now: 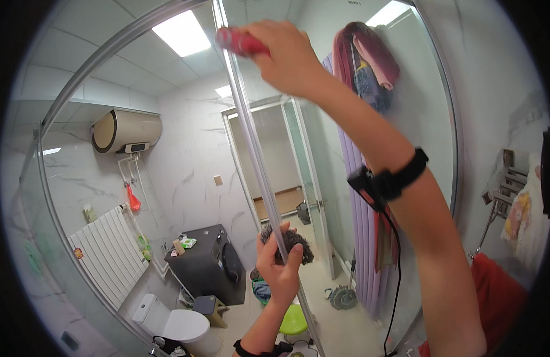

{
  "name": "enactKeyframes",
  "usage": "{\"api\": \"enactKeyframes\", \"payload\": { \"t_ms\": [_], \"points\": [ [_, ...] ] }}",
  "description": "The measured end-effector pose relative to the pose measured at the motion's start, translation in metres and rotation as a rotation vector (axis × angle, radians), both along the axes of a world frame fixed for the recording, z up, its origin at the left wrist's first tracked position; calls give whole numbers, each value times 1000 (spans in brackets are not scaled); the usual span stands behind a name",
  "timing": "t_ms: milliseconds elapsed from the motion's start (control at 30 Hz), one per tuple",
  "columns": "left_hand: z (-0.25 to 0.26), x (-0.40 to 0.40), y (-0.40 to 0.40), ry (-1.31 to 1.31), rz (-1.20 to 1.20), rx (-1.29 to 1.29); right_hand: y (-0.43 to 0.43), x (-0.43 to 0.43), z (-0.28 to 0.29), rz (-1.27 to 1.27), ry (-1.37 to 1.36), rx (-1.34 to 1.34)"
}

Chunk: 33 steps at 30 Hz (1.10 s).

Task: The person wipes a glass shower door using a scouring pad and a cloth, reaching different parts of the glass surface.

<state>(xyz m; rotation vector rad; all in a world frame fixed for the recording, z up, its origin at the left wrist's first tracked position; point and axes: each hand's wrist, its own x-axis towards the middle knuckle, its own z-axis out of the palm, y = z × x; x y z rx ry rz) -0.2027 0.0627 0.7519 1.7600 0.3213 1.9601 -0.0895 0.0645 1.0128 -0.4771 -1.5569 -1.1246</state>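
Observation:
My right hand [283, 58], raised near the top, is closed on a red brush [241, 42], blurred, its end against the upper part of the metal frame of a glass shower door [248, 102]. Lower down, my left hand [277, 263] grips the same frame from the glass edge, with a dark grey mesh scrubber [297, 245] pressed between its fingers and the frame. Black straps circle both forearms, and a cable hangs from the one on the right.
A toilet [183, 323], a small stool [209, 308] and a black washing machine [203, 254] stand at lower left. A water heater [127, 131] hangs above a white radiator [109, 254]. Towels [386, 58] hang at right; a green stool [293, 319] stands below.

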Motion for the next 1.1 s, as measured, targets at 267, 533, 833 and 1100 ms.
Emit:
{"api": "enactKeyframes", "payload": {
  "t_ms": [267, 533, 833, 1100],
  "points": [
    [-2, -9, 11, -104, -248, 22, -20, 5, -248, 95, -72, -325],
    [10, -11, 6, 13, 117, 82, -29, 52, -296, -38, -243, -147],
    [3, -1, -5, 84, 253, 147, -38, 91, -45, -207, 630, 137],
    [9, -29, -3, 27, 208, 30, -26, -9, -256, -40, -43, -167]
  ]
}}
